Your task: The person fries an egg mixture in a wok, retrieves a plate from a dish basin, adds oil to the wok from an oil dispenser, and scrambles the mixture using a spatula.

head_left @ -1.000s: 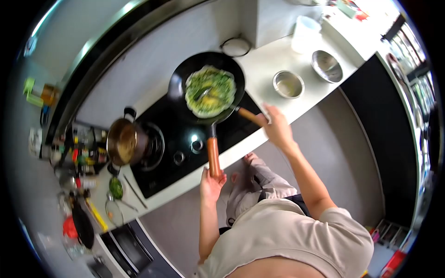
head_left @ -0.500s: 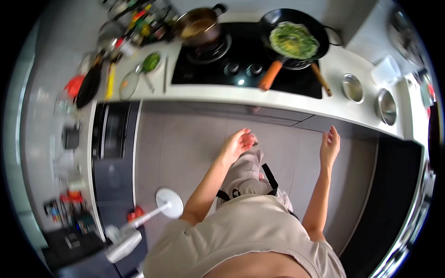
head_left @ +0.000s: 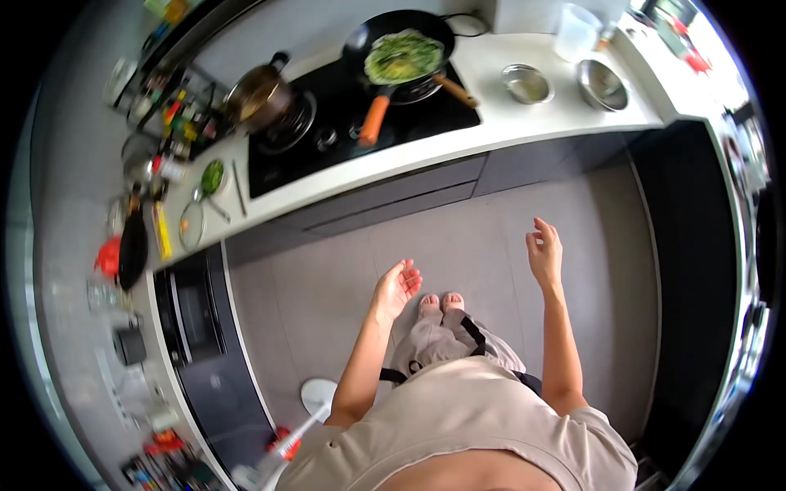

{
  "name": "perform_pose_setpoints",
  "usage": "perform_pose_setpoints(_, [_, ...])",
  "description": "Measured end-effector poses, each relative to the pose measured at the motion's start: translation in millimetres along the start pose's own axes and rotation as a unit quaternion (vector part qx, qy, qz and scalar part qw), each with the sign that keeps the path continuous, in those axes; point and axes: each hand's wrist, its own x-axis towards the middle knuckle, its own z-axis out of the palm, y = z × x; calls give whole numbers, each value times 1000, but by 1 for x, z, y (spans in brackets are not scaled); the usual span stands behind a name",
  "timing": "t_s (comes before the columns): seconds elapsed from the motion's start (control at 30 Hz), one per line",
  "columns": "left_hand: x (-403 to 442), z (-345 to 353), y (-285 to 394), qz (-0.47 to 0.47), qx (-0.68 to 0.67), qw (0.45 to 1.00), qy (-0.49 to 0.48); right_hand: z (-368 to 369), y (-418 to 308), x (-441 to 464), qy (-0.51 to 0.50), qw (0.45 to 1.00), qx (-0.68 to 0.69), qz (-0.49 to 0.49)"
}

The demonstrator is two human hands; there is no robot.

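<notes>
My left hand [head_left: 397, 289] hangs over the floor with its fingers loosely apart, holding nothing. To its right, my right hand [head_left: 545, 254] is also empty, its fingers slightly bent and apart. Neither touches anything. Ahead on the black stove [head_left: 299, 159] sits a dark frying pan [head_left: 358, 61] with an orange handle [head_left: 375, 121]. A flat green pancake-like food [head_left: 403, 56] lies in it. A wooden handle [head_left: 455, 90] sticks out beside the pan; its other end is hidden. A lidless pot [head_left: 260, 102] stands on the left burner.
Two metal bowls [head_left: 526, 84] [head_left: 603, 86] and a translucent container [head_left: 577, 33] stand right of the stove. On the left are a dish of chopped greens [head_left: 213, 177], a glass dish [head_left: 191, 226] and a black pan [head_left: 133, 250]. A white stand fan [head_left: 318, 396] is behind me, left.
My view has turned to the right, so the stove and counter appear further left and tilted. Both feet now show side by side. My hands remain empty.
</notes>
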Motion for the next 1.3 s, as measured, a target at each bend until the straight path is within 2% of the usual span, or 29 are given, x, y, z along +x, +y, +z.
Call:
perform_pose_setpoints(0.13, [35, 56, -2, -24, 87, 995, -43, -40, 32, 6, 77, 997, -19, -19])
perform_pose_setpoints(0.27, [69, 170, -21, -32, 182, 975, -127, -122, 53, 17, 167, 986, 7, 25])
perform_pose_setpoints(0.3, [68, 203, -13, -53, 198, 970, -133, -148, 39, 23, 181, 982, -6, 54])
perform_pose_setpoints(0.5, [139, 392, -115, -91, 282, 919, -262, -283, 160, 37, 335, 936, -21, 103])
perform_pose_setpoints(0.6, [162, 516, -151, -159, 257, 919, -253, -373, 196, 79, 352, 923, -65, 142])
perform_pose_setpoints(0.73, [172, 635, -211, -180, 291, 885, -316, -461, 247, 114, 390, 902, -57, 175])
perform_pose_setpoints(0.93, [249, 795, -243, -176, 322, 865, -342, -551, 306, 246, 400, 900, -33, 170])
perform_pose_setpoints(1.17, [372, 1011, -266, -148, 311, 867, -360, -657, 384, 456, 405, 904, -42, 131])
perform_pose_setpoints(1.3, [412, 1137, -259, -126, 293, 860, -399, -734, 385, 580, 393, 917, -20, 56])
